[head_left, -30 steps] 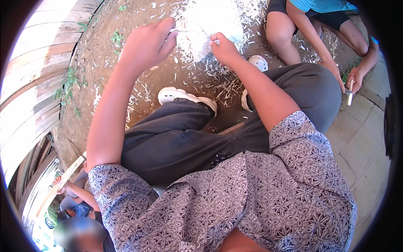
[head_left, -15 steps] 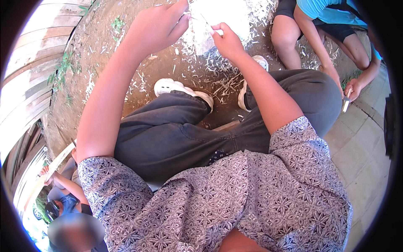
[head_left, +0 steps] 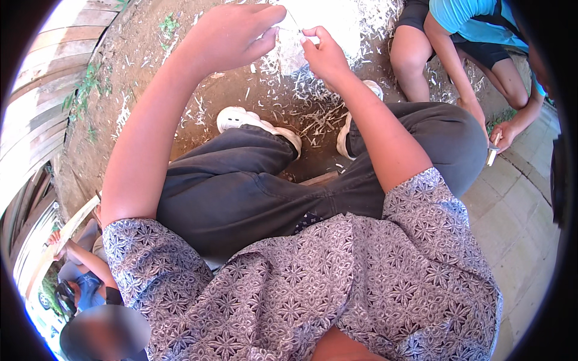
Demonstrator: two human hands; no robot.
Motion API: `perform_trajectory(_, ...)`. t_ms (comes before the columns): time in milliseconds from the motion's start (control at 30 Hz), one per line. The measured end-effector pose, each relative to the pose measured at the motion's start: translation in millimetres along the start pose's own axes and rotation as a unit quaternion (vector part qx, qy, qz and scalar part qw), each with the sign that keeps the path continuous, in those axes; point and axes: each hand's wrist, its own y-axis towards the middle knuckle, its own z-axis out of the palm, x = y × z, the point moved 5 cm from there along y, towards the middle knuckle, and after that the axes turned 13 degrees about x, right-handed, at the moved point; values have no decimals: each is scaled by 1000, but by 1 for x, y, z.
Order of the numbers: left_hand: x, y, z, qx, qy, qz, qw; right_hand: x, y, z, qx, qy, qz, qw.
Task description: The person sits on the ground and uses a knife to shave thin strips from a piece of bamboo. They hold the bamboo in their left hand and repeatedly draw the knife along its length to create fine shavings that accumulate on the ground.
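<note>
My left hand (head_left: 238, 37) is raised at the top of the view, its fingers closed and its thumb below the bent forefinger; what they grip is washed out by glare. Just right of it, my right hand (head_left: 327, 55) pinches a thin, sliver-like strip (head_left: 293, 20) between thumb and fingers. The strip slants up toward the left fingertips; whether it touches them I cannot tell. Behind both hands lies a glaring white patch (head_left: 337, 27), too bright to make out.
Pale shavings (head_left: 322, 123) litter the dirt around my white shoes (head_left: 256, 123). A person in a blue shirt (head_left: 460, 21) crouches at right, holding a small wooden piece (head_left: 494, 153). Wooden boards (head_left: 48, 78) line the left. Another person (head_left: 90, 265) sits lower left near a long pale strip.
My left hand has come slightly down and right, closer to my right hand. The right hand has barely moved and still pinches the thin strip.
</note>
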Motion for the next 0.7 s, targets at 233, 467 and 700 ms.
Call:
perform_trajectory(233, -5, 1, 7, -2, 35, 59, 998, -36, 2, -6, 18, 24, 114, 993)
perform_trajectory(467, -13, -13, -32, -116, 31, 93, 988, -39, 6, -8, 29, 31, 119, 992)
perform_trajectory(700, 1, -12, -11, -41, 24, 39, 998, -23, -3, -4, 15, 77, 86, 993)
